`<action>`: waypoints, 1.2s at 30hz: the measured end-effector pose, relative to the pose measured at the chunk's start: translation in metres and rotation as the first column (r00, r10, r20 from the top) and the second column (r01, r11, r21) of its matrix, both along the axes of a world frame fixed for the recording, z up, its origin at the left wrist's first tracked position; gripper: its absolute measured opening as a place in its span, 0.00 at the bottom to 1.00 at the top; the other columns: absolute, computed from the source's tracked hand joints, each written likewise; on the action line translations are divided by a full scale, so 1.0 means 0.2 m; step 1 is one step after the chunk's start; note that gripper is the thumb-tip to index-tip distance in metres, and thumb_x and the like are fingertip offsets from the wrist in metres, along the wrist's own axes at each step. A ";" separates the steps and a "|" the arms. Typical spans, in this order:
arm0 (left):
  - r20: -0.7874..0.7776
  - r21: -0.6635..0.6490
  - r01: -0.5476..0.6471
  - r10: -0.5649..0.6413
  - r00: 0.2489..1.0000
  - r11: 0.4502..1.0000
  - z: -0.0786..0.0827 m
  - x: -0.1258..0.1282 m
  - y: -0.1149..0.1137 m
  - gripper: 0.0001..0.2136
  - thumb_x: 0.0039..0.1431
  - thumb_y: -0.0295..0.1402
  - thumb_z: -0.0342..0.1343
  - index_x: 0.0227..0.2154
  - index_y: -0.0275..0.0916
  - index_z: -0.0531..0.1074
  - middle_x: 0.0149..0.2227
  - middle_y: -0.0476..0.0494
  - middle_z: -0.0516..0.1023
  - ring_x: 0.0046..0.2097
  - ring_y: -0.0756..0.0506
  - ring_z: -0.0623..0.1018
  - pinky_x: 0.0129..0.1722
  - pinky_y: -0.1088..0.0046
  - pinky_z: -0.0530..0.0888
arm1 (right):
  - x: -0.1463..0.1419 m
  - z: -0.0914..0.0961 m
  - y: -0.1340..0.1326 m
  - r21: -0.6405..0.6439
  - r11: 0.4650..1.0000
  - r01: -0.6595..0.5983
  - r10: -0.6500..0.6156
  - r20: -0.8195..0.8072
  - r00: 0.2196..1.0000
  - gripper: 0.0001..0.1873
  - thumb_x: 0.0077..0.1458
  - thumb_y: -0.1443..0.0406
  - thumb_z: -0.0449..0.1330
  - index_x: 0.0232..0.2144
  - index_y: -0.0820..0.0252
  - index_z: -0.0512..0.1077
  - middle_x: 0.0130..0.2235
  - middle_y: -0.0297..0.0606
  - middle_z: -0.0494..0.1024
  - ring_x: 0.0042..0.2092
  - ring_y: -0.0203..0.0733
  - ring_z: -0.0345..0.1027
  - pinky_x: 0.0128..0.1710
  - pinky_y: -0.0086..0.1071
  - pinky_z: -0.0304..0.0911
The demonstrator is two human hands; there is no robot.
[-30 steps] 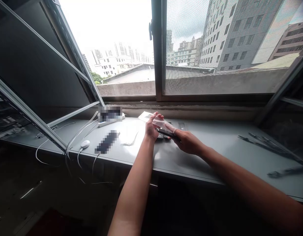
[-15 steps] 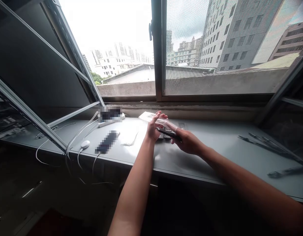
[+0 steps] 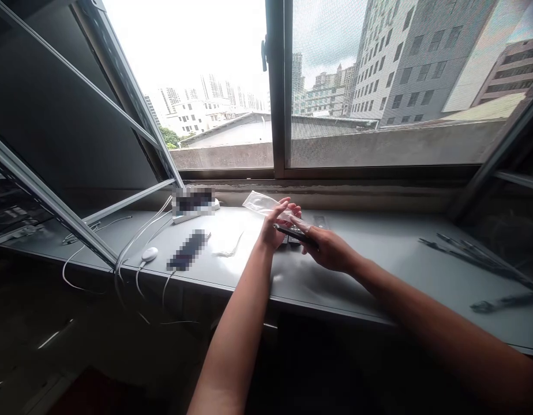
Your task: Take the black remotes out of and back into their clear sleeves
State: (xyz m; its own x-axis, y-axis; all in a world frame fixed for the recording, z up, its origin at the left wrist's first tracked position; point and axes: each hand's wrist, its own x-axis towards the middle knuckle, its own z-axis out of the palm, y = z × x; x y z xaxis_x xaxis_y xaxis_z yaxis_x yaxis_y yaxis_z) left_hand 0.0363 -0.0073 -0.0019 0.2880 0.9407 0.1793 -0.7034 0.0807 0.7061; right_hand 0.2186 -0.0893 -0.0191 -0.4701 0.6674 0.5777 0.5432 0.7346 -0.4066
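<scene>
My left hand (image 3: 271, 229) is curled, palm up, around a clear plastic bag (image 3: 260, 203), whose flat end sticks out to the upper left. In my right hand (image 3: 329, 249) is a slim black handheld device (image 3: 293, 233), pointed left toward the left palm. The right index finger reaches along the bag, touching it. Dark devices with rows of buttons (image 3: 295, 242) lie on the table behind and below the hands, largely covered by them. Whether the held device's tip is inside the bag, I cannot tell.
On the grey table (image 3: 370, 271), left of my hands, lie white sheets or bags (image 3: 227, 243), a blurred-out phone-like object (image 3: 188, 250), a round white cable puck (image 3: 149, 253) and a power strip (image 3: 184, 217). Dark cables (image 3: 465, 253) lie right. Metal frames (image 3: 132, 124) flank the window.
The plastic bag's far end has risen and turned slightly, showing more of its flat face. My left hand has shifted slightly right, closer to the right fingers.
</scene>
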 end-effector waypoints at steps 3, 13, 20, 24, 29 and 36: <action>0.024 -0.001 0.009 -0.009 1.000 1.000 0.00 0.00 0.00 0.20 0.57 0.32 0.73 0.52 0.41 0.79 0.41 0.44 0.82 0.50 0.41 0.85 0.62 0.58 0.76 | 0.00 0.00 0.00 -0.011 1.000 -0.015 0.015 -0.027 1.000 0.41 0.67 0.72 0.56 0.78 0.47 0.57 0.43 0.39 0.85 0.33 0.45 0.79 0.39 0.40 0.77; 0.274 -0.111 -0.104 0.131 0.953 0.988 -0.01 -0.01 0.07 0.11 0.59 0.26 0.67 0.44 0.38 0.76 0.30 0.52 0.76 0.34 0.51 0.80 0.47 0.71 0.78 | 0.01 -0.04 0.03 0.002 1.000 -0.018 0.018 0.025 1.000 0.46 0.61 0.75 0.59 0.78 0.47 0.59 0.59 0.45 0.84 0.45 0.51 0.84 0.46 0.42 0.79; 0.331 -0.157 -0.144 0.190 0.924 0.977 -0.01 -0.02 0.08 0.10 0.61 0.25 0.65 0.45 0.38 0.77 0.31 0.51 0.76 0.34 0.51 0.80 0.48 0.71 0.78 | 0.02 -0.05 0.04 0.024 1.000 -0.011 0.010 0.035 0.999 0.45 0.62 0.74 0.61 0.78 0.47 0.60 0.67 0.46 0.78 0.60 0.60 0.80 0.57 0.50 0.77; 0.246 -0.094 -0.010 0.033 0.969 0.996 -0.01 0.01 0.04 0.13 0.62 0.30 0.67 0.48 0.36 0.78 0.36 0.46 0.79 0.39 0.47 0.83 0.51 0.67 0.78 | 0.02 -0.06 0.04 0.024 1.000 -0.005 0.005 0.017 1.000 0.42 0.64 0.73 0.60 0.77 0.45 0.62 0.66 0.45 0.79 0.58 0.60 0.81 0.54 0.50 0.78; 0.118 -0.069 0.083 -0.074 0.990 0.994 -0.03 0.03 0.02 0.19 0.59 0.31 0.71 0.53 0.38 0.79 0.38 0.44 0.81 0.42 0.44 0.84 0.54 0.62 0.77 | 0.03 -0.06 0.04 0.018 1.000 0.025 -0.025 0.004 1.000 0.37 0.64 0.71 0.62 0.73 0.49 0.67 0.63 0.48 0.80 0.52 0.58 0.82 0.49 0.47 0.78; 0.228 -0.145 -0.092 0.124 0.966 0.985 -0.03 0.01 0.08 0.10 0.60 0.26 0.67 0.44 0.37 0.78 0.34 0.49 0.79 0.39 0.48 0.83 0.54 0.67 0.77 | 0.01 -0.01 0.03 0.049 0.999 0.022 -0.022 -0.009 1.000 0.17 0.62 0.72 0.62 0.51 0.54 0.77 0.53 0.48 0.82 0.45 0.54 0.80 0.42 0.42 0.75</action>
